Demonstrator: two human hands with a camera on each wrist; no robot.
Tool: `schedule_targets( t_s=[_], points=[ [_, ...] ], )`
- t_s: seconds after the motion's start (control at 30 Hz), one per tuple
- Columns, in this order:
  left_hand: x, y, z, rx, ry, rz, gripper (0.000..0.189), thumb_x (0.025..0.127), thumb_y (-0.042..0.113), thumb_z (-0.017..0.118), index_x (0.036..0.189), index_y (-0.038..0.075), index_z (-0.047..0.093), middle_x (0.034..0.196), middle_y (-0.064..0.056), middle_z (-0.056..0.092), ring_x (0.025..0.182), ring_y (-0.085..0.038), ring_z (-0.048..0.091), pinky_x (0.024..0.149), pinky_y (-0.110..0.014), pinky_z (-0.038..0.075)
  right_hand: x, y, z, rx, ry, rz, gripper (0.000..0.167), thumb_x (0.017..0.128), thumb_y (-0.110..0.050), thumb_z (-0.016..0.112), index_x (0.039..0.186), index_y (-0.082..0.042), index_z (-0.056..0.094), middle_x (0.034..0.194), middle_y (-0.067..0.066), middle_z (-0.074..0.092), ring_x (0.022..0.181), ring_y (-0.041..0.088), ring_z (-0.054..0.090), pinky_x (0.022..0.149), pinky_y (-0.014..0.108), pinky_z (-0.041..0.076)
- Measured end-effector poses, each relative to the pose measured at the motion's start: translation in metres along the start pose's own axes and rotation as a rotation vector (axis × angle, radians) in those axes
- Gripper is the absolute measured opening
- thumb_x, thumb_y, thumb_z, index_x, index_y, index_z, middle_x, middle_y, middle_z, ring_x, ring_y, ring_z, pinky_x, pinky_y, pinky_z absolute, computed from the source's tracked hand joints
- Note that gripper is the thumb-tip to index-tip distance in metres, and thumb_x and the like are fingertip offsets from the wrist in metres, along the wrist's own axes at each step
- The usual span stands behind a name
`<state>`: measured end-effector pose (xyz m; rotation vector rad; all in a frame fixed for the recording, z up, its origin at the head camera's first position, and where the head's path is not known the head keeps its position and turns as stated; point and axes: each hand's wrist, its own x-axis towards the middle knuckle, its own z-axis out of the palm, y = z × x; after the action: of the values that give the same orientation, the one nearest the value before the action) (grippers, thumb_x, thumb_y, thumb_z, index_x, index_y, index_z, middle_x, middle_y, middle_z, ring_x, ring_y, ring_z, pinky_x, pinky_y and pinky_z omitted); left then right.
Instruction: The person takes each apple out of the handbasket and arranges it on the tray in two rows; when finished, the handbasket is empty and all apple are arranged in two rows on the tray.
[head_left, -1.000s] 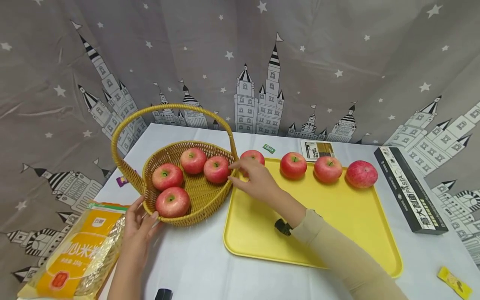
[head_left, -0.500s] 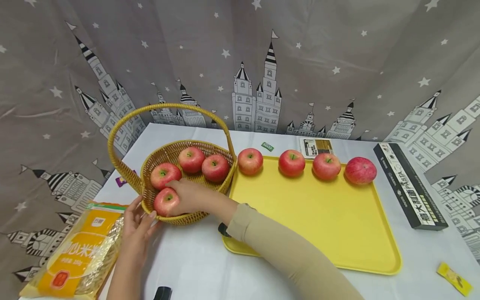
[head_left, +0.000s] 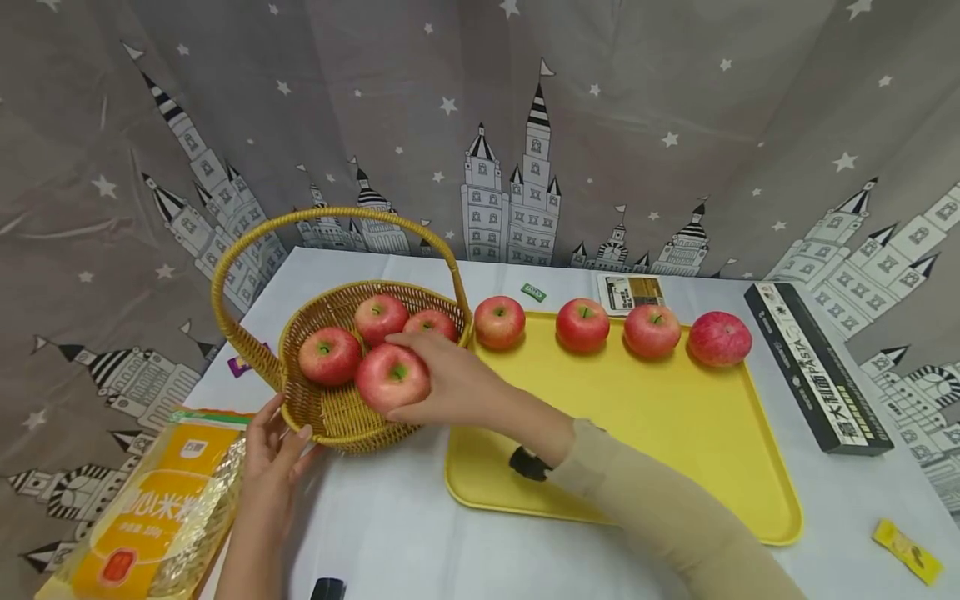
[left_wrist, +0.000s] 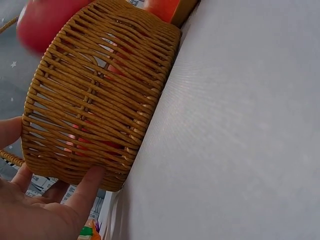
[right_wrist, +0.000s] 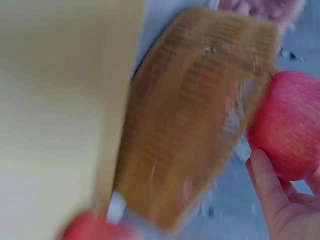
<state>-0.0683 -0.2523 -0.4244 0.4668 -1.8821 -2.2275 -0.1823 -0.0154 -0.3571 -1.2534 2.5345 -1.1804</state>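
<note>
One apple point(head_left: 392, 382) in right hand point(head_left: 459, 382) | left hand point(head_left: 274, 457) holds basket point(left_wrist: 100, 95)

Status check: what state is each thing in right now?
Basket: upright, three apples inside
Held apple: lifted, over the basket
Right hand: gripping that apple
Left hand: touching the basket's side
Tray: flat, four apples along its far edge
Yellow bag: lying down, seal unclear
Black box: lying flat, looks shut
Yellow packet: lying flat
Green packet: lying flat

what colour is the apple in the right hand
The apple is pinkish red; the head view shows it best.
</note>
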Motion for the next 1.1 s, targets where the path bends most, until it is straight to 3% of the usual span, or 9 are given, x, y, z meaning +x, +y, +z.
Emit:
schedule_targets(
  t_s=[0.1,0.3,0.43,0.53,0.6,0.7,1.1],
  points=[
    [0.000,-0.001,0.001,-0.031,0.000,-0.007,0.062,0.100,0.009,0.049,0.151,0.024,0.018,0.157,-0.014,0.008,0.138,-0.027,0.023,0.084,-0.017,0.050,-0.044,0.017,-0.042,-0.005,0.080,0.071,0.075,0.072,-0.040,0.082,0.136,-0.018,0.050,0.120,-0.009,0.055,0.102,0.006,0.053,0.090,0.026,0.047],
    [-0.002,-0.006,-0.001,-0.079,0.016,0.008,0.059,0.100,0.006,0.049,0.149,0.023,0.021,0.151,-0.014,0.013,0.133,-0.024,0.028,0.084,-0.018,0.051,-0.147,0.074,-0.115,-0.120,0.171,0.347,0.078,0.072,-0.030,0.085,0.136,-0.008,0.045,0.123,0.007,0.056,0.102,0.022,0.057,0.089,0.042,0.050],
    [-0.004,-0.007,-0.004,-0.073,0.048,-0.015,0.058,0.100,0.007,0.049,0.148,0.024,0.022,0.150,-0.012,0.014,0.133,-0.024,0.026,0.081,-0.017,0.051,-0.216,0.111,-0.139,-0.149,0.192,0.546,0.080,0.075,-0.034,0.084,0.133,0.001,0.041,0.121,0.018,0.054,0.103,0.032,0.055,0.088,0.049,0.049],
    [-0.005,-0.006,-0.008,-0.056,0.070,-0.035,0.059,0.100,0.009,0.050,0.148,0.026,0.022,0.150,-0.011,0.015,0.133,-0.022,0.026,0.080,-0.016,0.051,-0.252,0.124,-0.148,-0.171,0.187,0.683,0.083,0.076,-0.040,0.081,0.133,0.003,0.038,0.120,0.022,0.053,0.102,0.034,0.054,0.086,0.048,0.050],
    [-0.005,-0.005,-0.009,-0.049,0.079,-0.044,0.059,0.100,0.010,0.051,0.148,0.027,0.022,0.150,-0.010,0.015,0.133,-0.021,0.026,0.080,-0.015,0.051,-0.267,0.127,-0.152,-0.179,0.182,0.743,0.085,0.077,-0.041,0.080,0.134,0.005,0.036,0.119,0.025,0.052,0.100,0.036,0.054,0.083,0.048,0.051],
    [-0.004,-0.004,-0.008,-0.063,0.083,-0.038,0.059,0.100,0.009,0.051,0.148,0.028,0.022,0.149,-0.010,0.016,0.132,-0.020,0.026,0.080,-0.015,0.050,-0.278,0.129,-0.155,-0.186,0.192,0.765,0.086,0.078,-0.039,0.080,0.135,0.007,0.034,0.120,0.028,0.050,0.100,0.039,0.053,0.082,0.050,0.052],
    [0.005,-0.005,0.006,-0.061,0.067,-0.058,0.060,0.100,0.009,0.051,0.149,0.027,0.023,0.151,-0.009,0.015,0.135,-0.024,0.025,0.079,-0.016,0.051,-0.287,0.136,-0.164,-0.238,0.221,0.755,0.094,0.077,-0.043,0.079,0.139,0.011,0.033,0.124,0.030,0.046,0.107,0.043,0.048,0.087,0.061,0.047]
  ],
)
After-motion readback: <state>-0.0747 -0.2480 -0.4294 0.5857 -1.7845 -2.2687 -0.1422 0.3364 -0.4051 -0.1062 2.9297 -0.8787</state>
